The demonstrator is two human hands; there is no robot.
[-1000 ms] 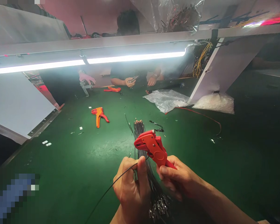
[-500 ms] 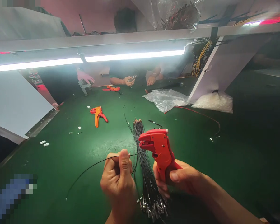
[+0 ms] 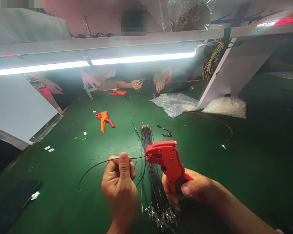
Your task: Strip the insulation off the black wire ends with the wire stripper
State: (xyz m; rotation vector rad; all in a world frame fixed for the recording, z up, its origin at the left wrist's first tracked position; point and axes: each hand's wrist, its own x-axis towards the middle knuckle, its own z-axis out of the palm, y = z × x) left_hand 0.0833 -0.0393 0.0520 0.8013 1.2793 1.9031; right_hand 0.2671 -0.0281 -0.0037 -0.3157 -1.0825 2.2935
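Between thumb and curled fingers, my left hand [image 3: 120, 185] pinches a thin black wire [image 3: 95, 164]. The wire's short end runs right into the jaws of a red wire stripper [image 3: 168, 159]; its long end bends down to the left. My right hand [image 3: 192, 188] is wrapped round the stripper's handles. Beneath the stripper lies a thick bundle of black wires [image 3: 154, 175], with copper-coloured ends at the far side and shiny metal terminals at the near side. A few loose black wires lie along the bundle's left.
An orange-and-red wire stripper [image 3: 104, 121] lies left of centre, another orange tool [image 3: 117, 93] farther back. Clear plastic bags [image 3: 174, 103] lie at back right beside a slanted panel [image 3: 217, 71]. Across the table are co-workers' hands [image 3: 138, 84]. A lamp [image 3: 144, 58] hangs above.
My left hand has raised the wire slightly, and its end now sits in the stripper's jaws. The stripper has dropped a little, its jaws now closer together. A co-worker's hand appears at back left.
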